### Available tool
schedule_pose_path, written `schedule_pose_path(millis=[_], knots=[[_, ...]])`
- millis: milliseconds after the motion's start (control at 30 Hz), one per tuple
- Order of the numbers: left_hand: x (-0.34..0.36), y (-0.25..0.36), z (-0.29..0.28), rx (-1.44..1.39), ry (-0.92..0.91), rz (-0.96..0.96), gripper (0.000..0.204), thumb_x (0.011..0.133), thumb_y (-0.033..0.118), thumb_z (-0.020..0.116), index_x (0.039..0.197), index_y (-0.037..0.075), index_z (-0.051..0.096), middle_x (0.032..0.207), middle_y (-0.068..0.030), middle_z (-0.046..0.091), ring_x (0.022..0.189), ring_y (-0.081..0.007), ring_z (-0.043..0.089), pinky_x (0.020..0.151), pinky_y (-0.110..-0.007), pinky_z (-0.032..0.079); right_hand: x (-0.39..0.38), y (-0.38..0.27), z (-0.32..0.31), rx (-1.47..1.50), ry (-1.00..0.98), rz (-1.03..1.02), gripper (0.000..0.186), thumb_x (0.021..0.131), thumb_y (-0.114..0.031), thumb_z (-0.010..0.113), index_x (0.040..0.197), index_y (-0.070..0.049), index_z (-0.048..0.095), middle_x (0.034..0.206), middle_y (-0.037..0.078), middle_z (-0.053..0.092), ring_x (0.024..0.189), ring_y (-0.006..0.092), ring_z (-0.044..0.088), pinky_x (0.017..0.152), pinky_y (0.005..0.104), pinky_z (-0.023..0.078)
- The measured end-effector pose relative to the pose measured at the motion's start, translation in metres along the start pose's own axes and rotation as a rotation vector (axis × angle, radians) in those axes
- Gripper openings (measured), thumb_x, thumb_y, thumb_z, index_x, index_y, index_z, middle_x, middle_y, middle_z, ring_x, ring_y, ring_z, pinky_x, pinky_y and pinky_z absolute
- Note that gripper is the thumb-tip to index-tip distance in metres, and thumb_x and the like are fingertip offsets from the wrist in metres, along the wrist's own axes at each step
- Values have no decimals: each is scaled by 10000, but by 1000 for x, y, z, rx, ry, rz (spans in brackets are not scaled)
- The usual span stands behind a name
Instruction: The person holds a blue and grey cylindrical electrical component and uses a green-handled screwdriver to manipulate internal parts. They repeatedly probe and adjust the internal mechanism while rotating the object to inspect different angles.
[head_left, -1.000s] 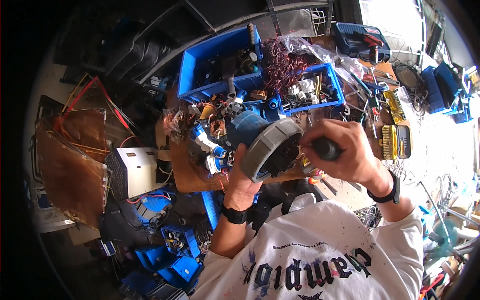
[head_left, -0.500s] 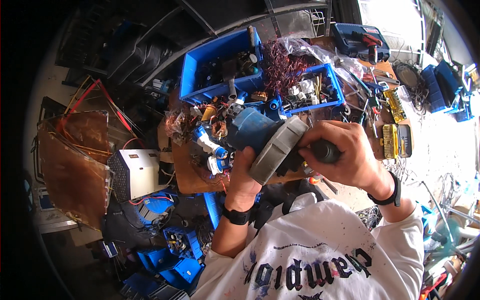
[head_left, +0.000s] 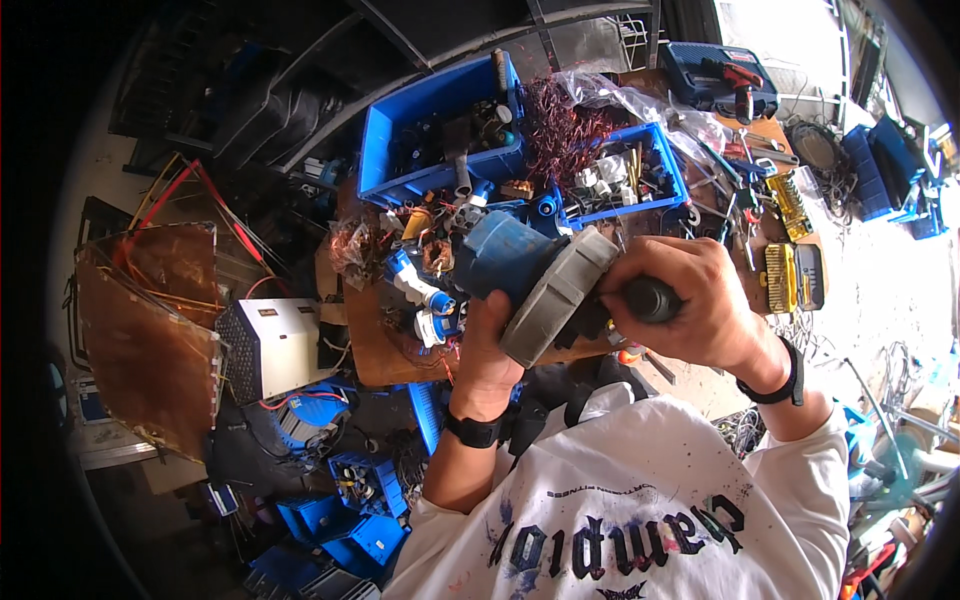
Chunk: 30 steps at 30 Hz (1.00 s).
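Note:
Above the near edge of the table I hold a large industrial plug connector [head_left: 500,258], blue-bodied with a wide grey locking ring [head_left: 562,296]. It is tilted, its blue end toward the far left and its ring facing my right hand. My left hand [head_left: 488,350] is closed around its underside, thumb on the blue body beside the ring. My right hand [head_left: 695,300] is wrapped around a black-handled tool [head_left: 653,300], its fingers against the ring's open side. The tool's working end is hidden by the hand and ring.
Beyond the connector stand a large blue bin [head_left: 390,150] and a smaller blue bin [head_left: 662,160] of metal parts. Copper wire [head_left: 565,125] heaps between them. Blue-and-white plugs [head_left: 415,285] lie left on the wooden table [head_left: 385,365]. Hand tools, yellow bit sets [head_left: 780,278] and a drill [head_left: 742,90] lie right.
Almost nothing differs. The black tool handle in my right hand has tipped very slightly, and the connector stays in my left hand in the same place.

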<state>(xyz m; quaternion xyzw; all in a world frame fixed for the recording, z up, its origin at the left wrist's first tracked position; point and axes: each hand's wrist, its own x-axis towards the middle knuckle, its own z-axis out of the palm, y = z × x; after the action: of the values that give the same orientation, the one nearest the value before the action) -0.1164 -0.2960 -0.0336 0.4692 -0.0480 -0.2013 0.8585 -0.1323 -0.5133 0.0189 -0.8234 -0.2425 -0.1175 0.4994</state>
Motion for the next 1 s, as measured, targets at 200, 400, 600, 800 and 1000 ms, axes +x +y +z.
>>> schedule_pose_path(millis=[200,400,600,800,1000], knots=[[-1,0,1,9,27,-3,802,809,546,665,1315,-34,440,1253,-145,567,1126,-234,588,981,-365,473,-2,1,-1,37,27,38,163,724,-85,722,841,-69,610,761,96,637,679,277,655,609,336,522],[-1,-1,0,8,33,12,782,816,537,663,1312,-26,441,1250,-142,568,1124,-230,589,979,-368,474,-1,3,2,10,55,-8,167,716,-80,729,831,-74,608,761,82,641,669,264,656,590,327,520],[-1,1,0,18,22,8,783,814,539,665,1309,-26,444,1255,-140,564,1134,-231,582,986,-369,466,0,9,3,4,59,-82,191,695,-73,741,826,-80,602,747,70,629,641,256,634,566,328,508],[-2,2,-1,34,9,4,811,806,561,662,1312,-33,440,1260,-151,559,1145,-241,575,995,-372,458,1,11,2,8,38,-101,206,689,-77,746,831,-85,597,740,67,621,641,258,627,559,333,501],[0,1,0,-1,-30,29,837,802,557,669,1316,-58,428,1281,-160,547,1155,-245,569,997,-380,458,-1,8,3,8,67,-121,220,679,-78,750,832,-89,593,746,58,621,639,251,627,562,330,498]])
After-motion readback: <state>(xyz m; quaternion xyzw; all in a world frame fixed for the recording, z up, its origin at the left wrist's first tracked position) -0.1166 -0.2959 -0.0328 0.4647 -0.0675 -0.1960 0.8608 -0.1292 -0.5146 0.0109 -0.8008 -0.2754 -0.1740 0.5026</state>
